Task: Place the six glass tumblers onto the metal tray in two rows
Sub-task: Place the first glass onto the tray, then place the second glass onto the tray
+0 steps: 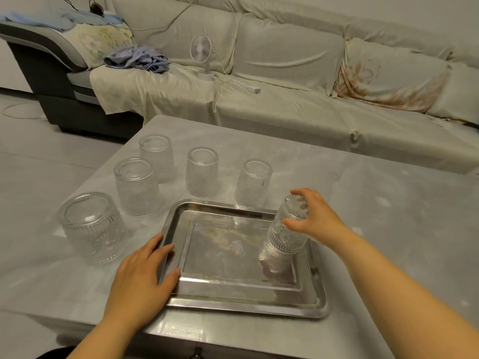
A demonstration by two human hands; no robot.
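right hand (315, 216) is clamped on one ribbed glass (287, 229), fingers round its upper half near the base, glass upside down and tilted, its rim low over or just touching the right side of the tray (233, 304), can't tell which. left hand (141, 275) lies flat on the tray's left rim, fingers spread, its grip closed on nothing, looks like it's steadying the tray. five more glasses stand mouth-down on the counter (375, 198), all off the tray: big near one (92, 226) at far left, one (136, 186) behind it, one (155, 156) further back, one (202, 174) in the middle, one (254, 183) just behind the tray's far edge. so first of six going on, tray otherwise bare. judgement: glass is rigid, fragile, fairly heavy for its size, ribs give some bite but smooth metal is slippery, so set down gently, rim flat. best hold is round the sidewall, fingers against thumb, not pinching the rim
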